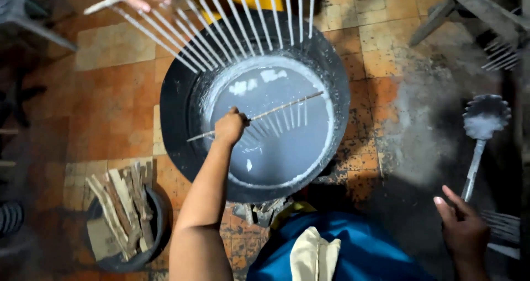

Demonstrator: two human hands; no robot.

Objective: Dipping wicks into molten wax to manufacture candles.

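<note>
Worn orange tile floor (116, 101) (white-dusted) under black basin (176, 110).

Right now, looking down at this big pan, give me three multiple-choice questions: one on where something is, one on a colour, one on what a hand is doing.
1. Where does the scalloped ladle lie?
A. On the floor to the right of the pan
B. Inside the pan
C. In the bucket of wood scraps

2. What colour is the liquid in the pan?
A. Red
B. Green
C. White

3. What is the left hand doing?
A. Resting flat on the floor
B. Gripping a thin stick over the liquid
C. Holding the bucket

Answers: 1 A, the ladle lies on the dusty floor beyond the pan's right rim. 2 C, the pool looks milky white. 3 B, the hand is closed on the stick, with coated rods hanging from it into the liquid.
</note>
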